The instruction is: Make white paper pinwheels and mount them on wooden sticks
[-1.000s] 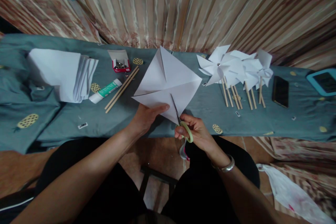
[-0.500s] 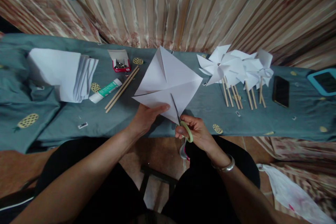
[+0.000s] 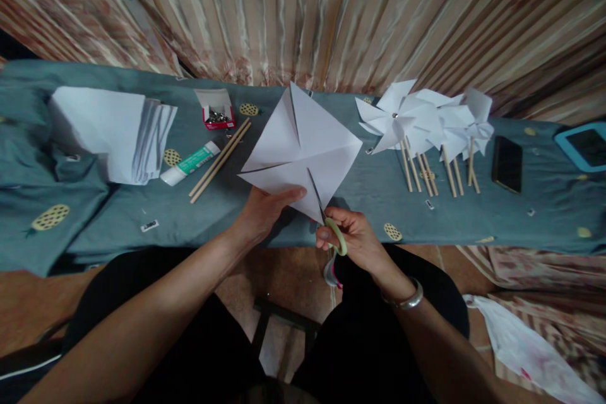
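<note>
A square sheet of white paper (image 3: 319,123) is held up over the table's front part, one corner toward me. Slits run inward from its top and left corners. My left hand (image 3: 265,211) grips the lower left edge, thumb on top and fingers hidden underneath. My right hand (image 3: 353,237) is closed around the pale green handles of a pair of scissors (image 3: 336,237). One dark blade lies over the paper, pointing from the near corner toward the middle; the other blade is out of sight below the sheet.
Left of the paper lie two wooden sticks (image 3: 220,161), a glue stick (image 3: 190,163), a red box of pins (image 3: 218,115) and stacked white paper (image 3: 101,129). To the right are several paper pinwheels (image 3: 421,123) on sticks, a black phone (image 3: 507,164) and a blue-framed tablet (image 3: 584,146).
The paper's right corner has tilted slightly and shifted a little to the left. Both hands keep nearly the same place, and the scissors have barely moved.
</note>
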{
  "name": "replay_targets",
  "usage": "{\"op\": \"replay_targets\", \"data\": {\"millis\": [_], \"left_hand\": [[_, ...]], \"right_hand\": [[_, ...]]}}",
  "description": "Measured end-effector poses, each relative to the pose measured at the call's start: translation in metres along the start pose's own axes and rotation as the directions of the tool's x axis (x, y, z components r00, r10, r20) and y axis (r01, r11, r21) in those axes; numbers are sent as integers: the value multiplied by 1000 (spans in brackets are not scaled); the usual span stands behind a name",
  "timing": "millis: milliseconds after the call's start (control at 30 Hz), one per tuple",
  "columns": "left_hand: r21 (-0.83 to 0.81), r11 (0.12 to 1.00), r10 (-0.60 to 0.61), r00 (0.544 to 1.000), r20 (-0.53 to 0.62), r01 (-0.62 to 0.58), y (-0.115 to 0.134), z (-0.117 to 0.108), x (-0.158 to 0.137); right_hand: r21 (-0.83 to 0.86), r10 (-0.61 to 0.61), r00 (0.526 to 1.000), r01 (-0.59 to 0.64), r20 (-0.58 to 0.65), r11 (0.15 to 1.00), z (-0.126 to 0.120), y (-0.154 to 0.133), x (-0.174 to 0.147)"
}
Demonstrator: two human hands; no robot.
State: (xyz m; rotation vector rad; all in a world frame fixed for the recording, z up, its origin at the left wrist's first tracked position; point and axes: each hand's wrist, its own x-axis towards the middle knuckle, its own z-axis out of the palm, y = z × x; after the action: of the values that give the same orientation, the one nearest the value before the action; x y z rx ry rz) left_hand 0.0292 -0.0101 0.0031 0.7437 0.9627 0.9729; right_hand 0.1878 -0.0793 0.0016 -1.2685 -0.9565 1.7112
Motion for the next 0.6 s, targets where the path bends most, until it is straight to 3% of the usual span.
{"op": "replay_targets", "data": {"millis": [600], "left_hand": [[2,1000,-7,1000,-13,7,0,2,-2]], "right_hand": [[10,27,999,-27,-16,1000,2,-5,1]]}}
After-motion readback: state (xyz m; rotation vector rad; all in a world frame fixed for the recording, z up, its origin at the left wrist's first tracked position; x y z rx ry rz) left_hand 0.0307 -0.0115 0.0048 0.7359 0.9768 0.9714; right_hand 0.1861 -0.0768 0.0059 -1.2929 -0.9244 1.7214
